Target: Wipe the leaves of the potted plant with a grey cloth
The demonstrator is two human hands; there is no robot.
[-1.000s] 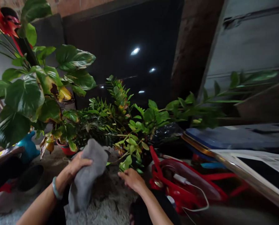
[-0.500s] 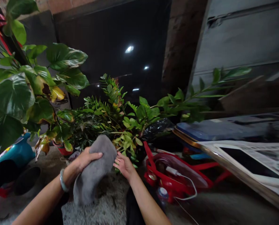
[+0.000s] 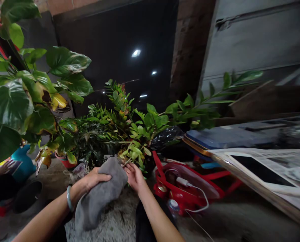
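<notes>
My left hand [image 3: 93, 179] grips a soft grey cloth [image 3: 98, 198], thumb on top, with the lower end hanging down. A pale bracelet circles that wrist. Just right of the cloth, my right hand [image 3: 136, 178] has its fingers curled at a thin pale plant stem [image 3: 126, 163], which appears pinched at the fingertips; the cloth's edge partly hides them. Behind both hands grows a leafy green plant [image 3: 136, 151] with small yellow-green leaves low down.
A large-leaved plant [image 3: 11, 104] with browned leaves rises at left, near a teal container [image 3: 24, 163] and a dark bucket [image 3: 27, 198]. At right stand a red plastic stool [image 3: 180, 196] with a white cable, a bottle [image 3: 174, 205] and a table edge [image 3: 253, 188].
The cloth and my left hand have moved down a little. My right hand has shifted slightly right, its fingers now curled at the stem. The view has turned slightly right.
</notes>
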